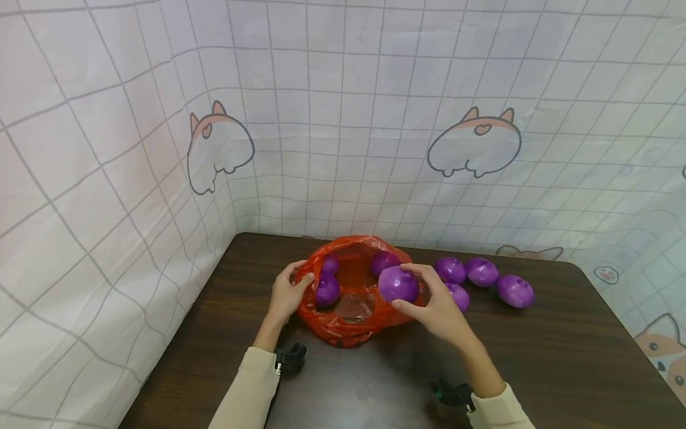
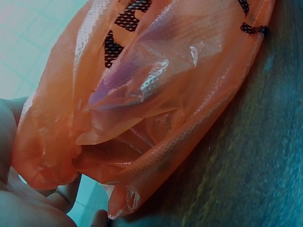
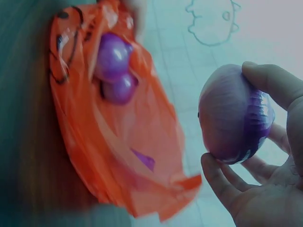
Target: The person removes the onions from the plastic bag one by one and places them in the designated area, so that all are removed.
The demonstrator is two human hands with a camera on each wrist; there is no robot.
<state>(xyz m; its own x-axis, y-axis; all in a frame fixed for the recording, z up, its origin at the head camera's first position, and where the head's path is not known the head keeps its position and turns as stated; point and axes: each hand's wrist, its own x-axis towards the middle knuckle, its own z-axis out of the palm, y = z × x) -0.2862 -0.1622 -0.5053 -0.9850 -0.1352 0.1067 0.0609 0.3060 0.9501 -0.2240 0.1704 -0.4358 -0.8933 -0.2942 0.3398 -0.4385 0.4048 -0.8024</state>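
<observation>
A red plastic bag (image 1: 343, 339) stands with its mouth wide on the table, several glossy purple onions (image 1: 328, 291) inside it. My left hand (image 1: 287, 293) grips the bag's left rim, thumb over the edge. In the left wrist view the thin orange-red film (image 2: 156, 113) fills most of the picture, a purple shape showing through it. My right hand (image 1: 436, 301) holds another purple onion (image 1: 398, 285) between thumb and fingers, above the right side of the bag mouth. The right wrist view shows this onion (image 3: 232, 113) apart from the bag (image 3: 132, 161).
Several more purple onions (image 1: 482, 272) lie on the dark wooden table (image 1: 557, 351) right of the bag, one partly hidden behind my right hand. A white grid-patterned cloth (image 1: 343, 119) with cartoon animals hangs behind and at the sides.
</observation>
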